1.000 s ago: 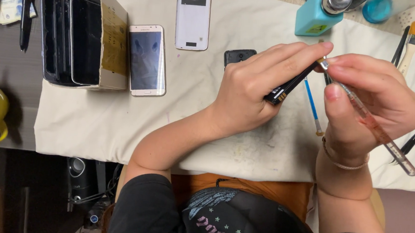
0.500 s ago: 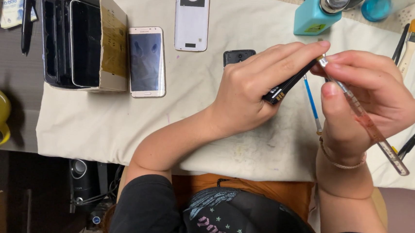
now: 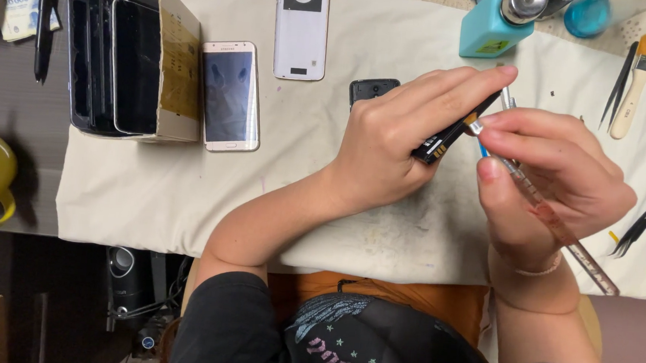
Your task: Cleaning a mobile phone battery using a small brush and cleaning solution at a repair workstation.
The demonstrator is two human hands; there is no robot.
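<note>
Here, two hands work a small dark phone over a cream cloth [image 3: 186,195].
The cardboard box [image 3: 172,57] of dark phones stands far left, a white phone [image 3: 229,95] just right of it (screen up); the left hand [image 3: 394,145] is closed around the dark phone [image 3: 447,133] held on edge at centre, and the right hand [image 3: 558,183] pinches a clear-handled tool [image 3: 555,220], its tip touching the phone's edge.

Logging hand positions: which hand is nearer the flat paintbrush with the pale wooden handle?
Right. The right hand lies just left of and below the flat paintbrush with the pale wooden handle; the left hand sits much farther left, holding a black device.
</note>
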